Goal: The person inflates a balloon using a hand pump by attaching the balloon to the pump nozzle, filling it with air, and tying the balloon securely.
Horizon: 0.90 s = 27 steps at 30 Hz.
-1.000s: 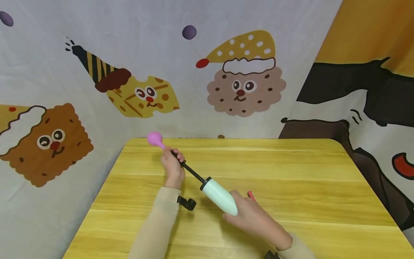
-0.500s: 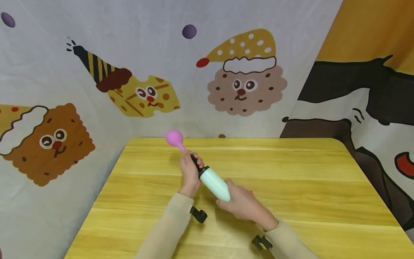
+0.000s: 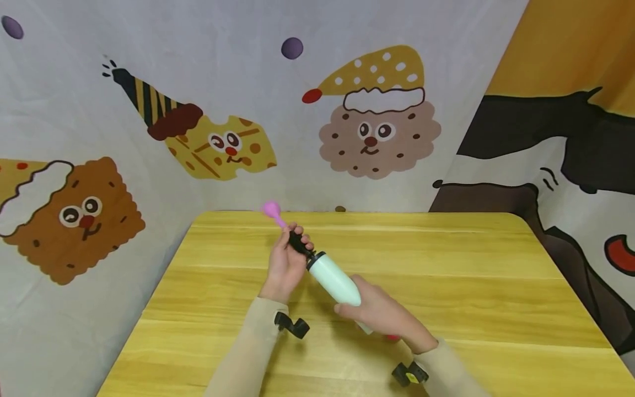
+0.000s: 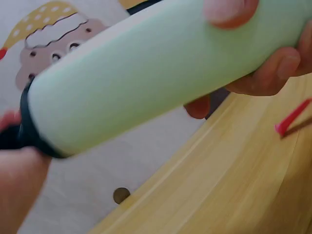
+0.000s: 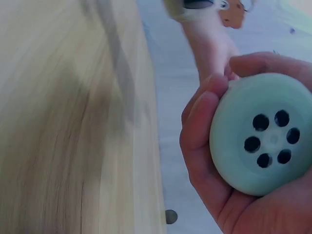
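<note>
A mint-green balloon pump [image 3: 334,278] with a black front end is held at a slant above the wooden table, between both hands. My left hand [image 3: 284,267] holds the black end, its fingers curled around it and the thumb near the neck of a balloon. That small, partly filled pink-purple balloon [image 3: 271,209] sticks out beyond this hand. My right hand [image 3: 389,314] grips the rear of the green barrel. In the right wrist view, the pump's round end cap [image 5: 274,140] faces the camera and has several dark holes.
A thin pinkish-red piece [image 4: 292,117] lies on the wooden table [image 4: 195,185], mostly hidden behind the right hand in the head view. A cloth backdrop [image 3: 238,55] with cartoon food prints hangs behind the table. Each sleeve carries a black wrist mount [image 3: 292,325].
The pump's black rod slid into the green barrel as my hands came together. The balloon swelled, then shrank to smaller than before. My left hand has turned, palm showing more.
</note>
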Motion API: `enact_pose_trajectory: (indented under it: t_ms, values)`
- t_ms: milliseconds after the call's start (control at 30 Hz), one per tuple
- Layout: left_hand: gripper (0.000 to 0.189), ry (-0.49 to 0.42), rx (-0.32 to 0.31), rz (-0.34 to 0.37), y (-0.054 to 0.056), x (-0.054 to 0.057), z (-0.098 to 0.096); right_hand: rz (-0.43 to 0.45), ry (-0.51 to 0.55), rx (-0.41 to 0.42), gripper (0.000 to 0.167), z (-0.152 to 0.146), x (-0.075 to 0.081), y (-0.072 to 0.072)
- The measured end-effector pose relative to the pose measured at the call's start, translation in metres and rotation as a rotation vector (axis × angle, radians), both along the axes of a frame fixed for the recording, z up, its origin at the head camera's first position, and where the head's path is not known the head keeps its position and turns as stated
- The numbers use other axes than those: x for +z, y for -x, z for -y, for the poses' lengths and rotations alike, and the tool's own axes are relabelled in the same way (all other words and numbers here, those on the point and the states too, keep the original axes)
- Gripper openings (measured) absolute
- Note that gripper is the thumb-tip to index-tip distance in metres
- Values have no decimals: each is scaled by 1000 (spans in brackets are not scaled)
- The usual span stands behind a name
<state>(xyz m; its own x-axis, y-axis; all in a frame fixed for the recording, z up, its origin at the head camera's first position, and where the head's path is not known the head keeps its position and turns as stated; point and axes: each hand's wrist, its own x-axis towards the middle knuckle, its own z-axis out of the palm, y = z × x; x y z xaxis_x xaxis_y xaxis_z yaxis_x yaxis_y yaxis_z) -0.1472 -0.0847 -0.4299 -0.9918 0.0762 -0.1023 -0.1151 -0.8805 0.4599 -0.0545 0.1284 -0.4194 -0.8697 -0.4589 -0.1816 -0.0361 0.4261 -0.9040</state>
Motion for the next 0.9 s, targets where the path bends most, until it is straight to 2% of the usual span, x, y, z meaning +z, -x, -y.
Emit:
enact_pose_trajectory:
  t_ms: [67,133,200,267,300,367,533,600,733,900]
  values:
    - [34,-91,-87,-47,0,0,3,30,48,24,61,-4,2,2]
    - [35,-145,-142,-83,-1,-1,4,61,91,47,61,-7,2,4]
    - [30,-173,-173,-108,-1,-3,5,95,119,66,61,-8,3,5]
    - [29,-203,-174,-120,-3,-6,5,140,148,77,61,-8,3,6]
    - [30,-205,-157,-114,-3,-7,3,158,158,77,61,-7,2,6]
    - [34,-156,-86,-95,-4,-8,-1,182,170,78,60,-5,2,6]
    - [28,68,167,1,1,-5,-12,169,162,78,58,0,-1,4]
    - [24,117,243,22,5,-3,-13,148,151,75,57,-1,-2,0]
    - [22,174,339,60,15,1,-6,115,113,67,56,-6,-2,-10]
    - [23,184,421,79,28,6,17,64,40,58,57,-21,1,-28]
